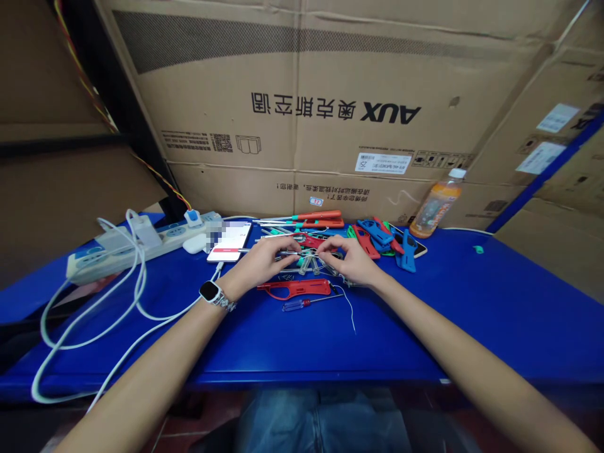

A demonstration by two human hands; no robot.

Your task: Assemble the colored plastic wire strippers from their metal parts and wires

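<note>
My left hand and my right hand meet over a pile of lighter parts, fingertips pinched a short distance apart. Thin pale strands and metal rods show between them; exactly what each pinches is too small to make out. Clear tube-like pieces lie just below the fingers. Nearer me is a red lighter housing, with a thin white wire trailing from its right end. Below that lies a screwdriver with a clear handle. Orange-red stick lighters lie behind my hands.
Blue shells and red shells are heaped right of my hands, partly over a phone. An orange drink bottle leans against the cardboard box. At left are another phone, a power strip and looping white cables.
</note>
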